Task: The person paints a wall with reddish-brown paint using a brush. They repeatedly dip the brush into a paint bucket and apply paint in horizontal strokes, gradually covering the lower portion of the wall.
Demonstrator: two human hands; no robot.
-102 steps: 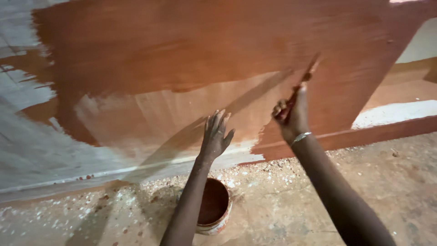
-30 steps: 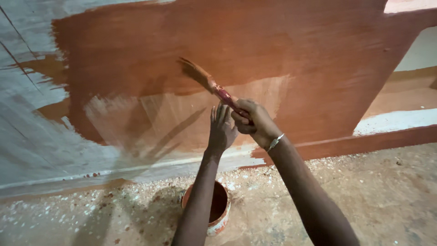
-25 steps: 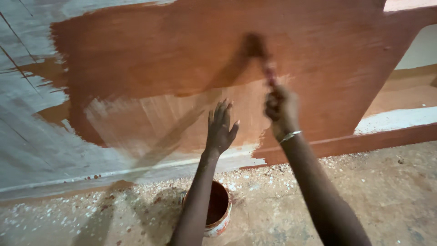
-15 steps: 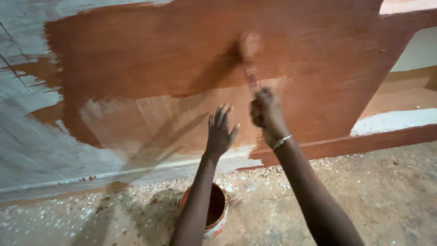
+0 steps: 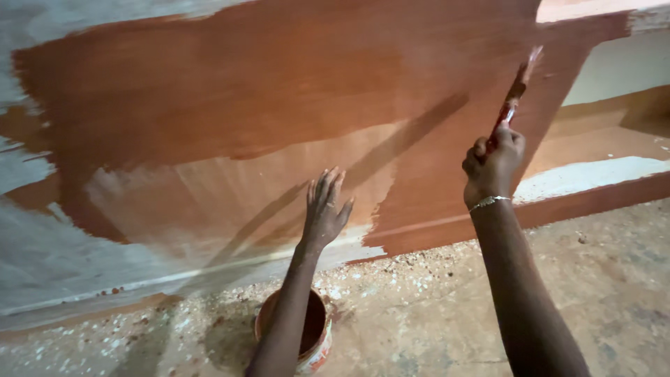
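Indoors, low against a wall (image 5: 42,265), with a wooden board (image 5: 279,91) leaning or standing upright on a gritty floor (image 5: 433,307). Board mostly coated reddish-brown; a paler, thinly covered patch remains in its lower middle.

Right hand (image 5: 492,164) closed in a fist around the handle of a brush (image 5: 513,94). Brush points up and slightly right from the fist, handle red-smeared, bristles at the top against the board near its upper right part. Bracelet (image 5: 488,202) on the wrist just below the fist. Forearm runs down from there to the bottom edge of view.

Left of the fist, and a little lower, left hand (image 5: 324,213) lies flat on the board, fingers spread and pointing up, holding nothing. It rests at the right edge of the pale patch. Shadow of the brush arm slants across the board between the two hands.

Below the left hand, partly hidden behind its forearm, a tin (image 5: 314,335) stands on the floor, open, inside stained reddish-brown. Floor around it strewn with pale flecks and crumbs, thickest along the foot of the board.

Right of the fist, beyond the board's edge, a lower ledge (image 5: 593,181) with a whitish strip above a brown band. Far left of both hands, wall is bare grey-white with brown streaks.
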